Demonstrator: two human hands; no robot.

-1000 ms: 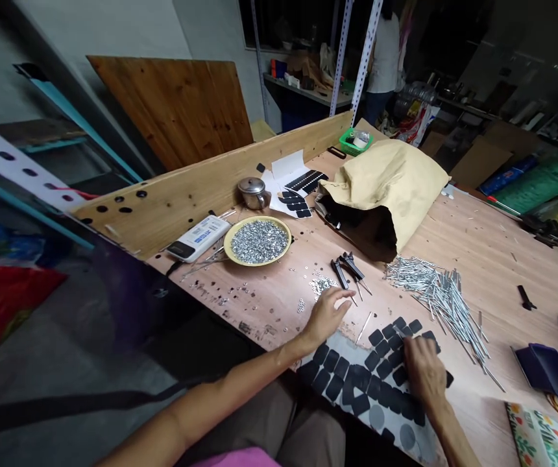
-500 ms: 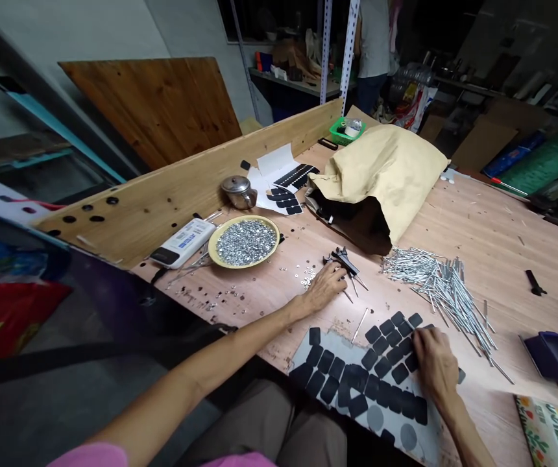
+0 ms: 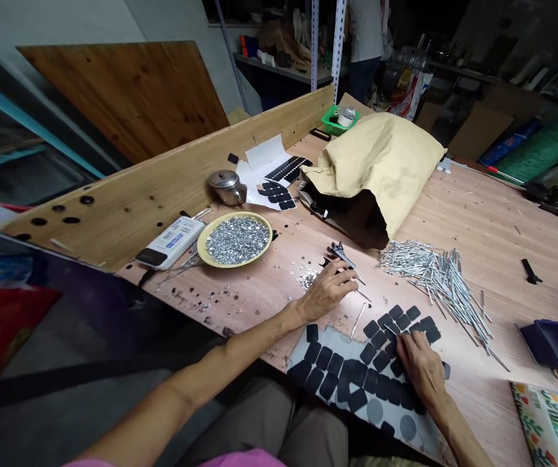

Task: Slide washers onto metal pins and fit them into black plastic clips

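My left hand (image 3: 327, 288) rests low over the wood table, its fingers loosely spread beside a small group of black plastic clips (image 3: 340, 251) with thin metal rods (image 3: 364, 296). Under its fingertips the view is partly blocked. Several small washers (image 3: 307, 279) lie left of it. My right hand (image 3: 421, 364) is pinched on a slim metal pin (image 3: 390, 330), whose end sticks out to the left. Beneath that hand lie rounded black pads (image 3: 354, 373) on a grey sheet (image 3: 330, 336); the hand covers some of them.
A yellow bowl of small metal parts (image 3: 202, 253), a lidded metal pot (image 3: 228, 185) and a white box-shaped device (image 3: 174, 241) stand left. Behind is a large paper sack (image 3: 381, 152). Right are piled metal rods (image 3: 447, 275) and a dark blue tray (image 3: 546, 350). A person (image 3: 364, 39) stands far back.
My left hand has shifted right across the black clips. My right hand has moved left over the pads, and the pin's end now shows at its fingertips. The view has swung slightly.
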